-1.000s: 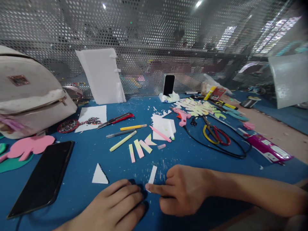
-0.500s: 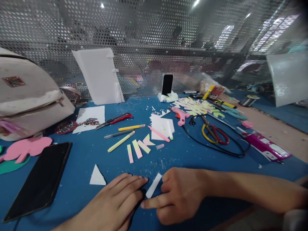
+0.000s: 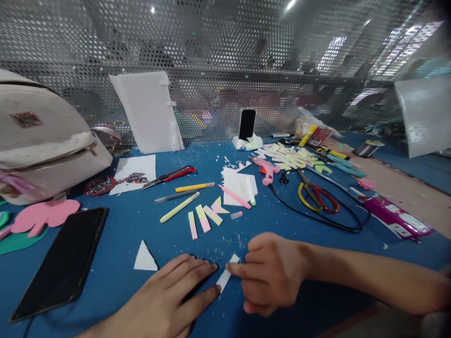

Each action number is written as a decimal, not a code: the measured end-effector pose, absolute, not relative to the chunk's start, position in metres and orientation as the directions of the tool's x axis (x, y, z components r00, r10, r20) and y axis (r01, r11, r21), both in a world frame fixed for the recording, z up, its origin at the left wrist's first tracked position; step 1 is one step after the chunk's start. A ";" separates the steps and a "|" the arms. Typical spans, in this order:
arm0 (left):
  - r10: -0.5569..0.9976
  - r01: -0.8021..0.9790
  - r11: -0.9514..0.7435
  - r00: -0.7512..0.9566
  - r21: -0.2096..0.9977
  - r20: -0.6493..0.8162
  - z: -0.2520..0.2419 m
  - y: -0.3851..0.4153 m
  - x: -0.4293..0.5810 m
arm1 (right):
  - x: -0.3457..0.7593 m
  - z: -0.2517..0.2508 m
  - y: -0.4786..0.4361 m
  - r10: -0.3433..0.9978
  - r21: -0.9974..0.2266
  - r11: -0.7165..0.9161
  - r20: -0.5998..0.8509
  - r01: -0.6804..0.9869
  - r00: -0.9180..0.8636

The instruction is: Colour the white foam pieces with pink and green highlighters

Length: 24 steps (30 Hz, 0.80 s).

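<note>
Against a white strip [image 3: 224, 278], apparently without grip: left hand [image 3: 172, 291] flattish, right hand [image 3: 271, 271] half-curled.

A perforated metal panel [image 3: 197, 56] spans the back of the blue tabletop [image 3: 123, 300]. Along the right runs a pinkish strip [image 3: 400, 190] (floor or furniture, I cannot tell which), with another blue surface [image 3: 391, 162] beyond. A white light [image 3: 291, 5] glares overhead; brightness dapples the upper right.

We saw a white strip [image 3: 225, 280], a blue table [image 3: 120, 244], two-tone strips [image 3: 203, 218] in yellow and pink, a pink glue gun [image 3: 268, 173], and red-and-yellow scissors [image 3: 308, 189].
</note>
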State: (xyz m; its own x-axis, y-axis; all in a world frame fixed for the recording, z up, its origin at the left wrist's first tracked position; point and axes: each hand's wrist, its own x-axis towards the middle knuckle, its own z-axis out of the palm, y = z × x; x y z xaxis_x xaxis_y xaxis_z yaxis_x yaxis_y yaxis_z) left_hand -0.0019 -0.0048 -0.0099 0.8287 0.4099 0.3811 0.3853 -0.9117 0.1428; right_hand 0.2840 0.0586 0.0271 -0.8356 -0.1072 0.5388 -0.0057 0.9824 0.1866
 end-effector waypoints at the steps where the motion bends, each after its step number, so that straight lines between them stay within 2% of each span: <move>1: 0.410 0.388 -0.911 0.825 0.138 0.389 -0.010 -0.005 -0.002 | 0.283 0.025 0.055 -0.124 0.201 0.979 0.543 -0.014 -0.831; 6: 0.404 0.383 -0.914 0.823 0.136 0.399 -0.009 -0.004 -0.001 | 0.276 0.026 0.038 -0.082 0.219 0.975 0.504 0.035 -0.860; 14: 0.419 0.381 -0.908 0.809 0.175 0.413 -0.006 -0.004 0.000 | 0.281 0.039 0.021 0.034 0.337 0.933 0.272 0.129 -0.962; 16: 0.415 0.371 -0.910 0.808 0.184 0.419 0.001 -0.003 0.001 | 0.283 0.041 0.026 0.066 0.318 0.936 0.265 0.152 -0.962; 18: 0.411 0.369 -0.909 0.866 0.192 0.283 0.009 -0.002 0.002 | 0.284 0.045 0.034 0.094 0.251 0.955 0.249 0.158 -0.964; 19: 0.406 0.366 -0.913 0.867 0.184 0.291 0.012 -0.002 0.003 | 0.284 0.048 0.039 0.109 0.227 0.961 0.211 0.157 -0.971; 21: 0.387 0.355 -0.922 0.831 0.154 0.400 0.017 -0.002 0.004 | 0.284 0.055 0.048 0.140 0.204 0.965 0.122 0.163 -0.983; 22: 0.387 0.361 -0.922 0.838 0.141 0.383 0.019 -0.002 0.004 | 0.284 0.057 0.052 0.166 0.182 0.967 0.075 0.177 -0.983; 23: 0.402 0.377 -0.915 0.872 0.142 0.279 0.021 -0.002 0.004 | 0.283 0.060 0.055 0.196 0.157 0.967 0.039 0.199 -0.980; 24: 0.398 0.374 -0.917 0.874 0.137 0.277 0.023 -0.003 0.004 | 0.283 0.061 0.058 0.209 0.135 0.969 0.013 0.209 -0.978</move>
State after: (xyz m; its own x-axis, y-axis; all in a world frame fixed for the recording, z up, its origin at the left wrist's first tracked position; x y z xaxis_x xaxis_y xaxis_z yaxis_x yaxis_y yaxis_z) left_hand 0.0038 -0.0026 0.0228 0.8743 0.3984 0.2774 0.3743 -0.9171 0.1375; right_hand 0.2830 0.0579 0.0611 -0.9778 0.2091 0.0129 0.2089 0.9686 0.1351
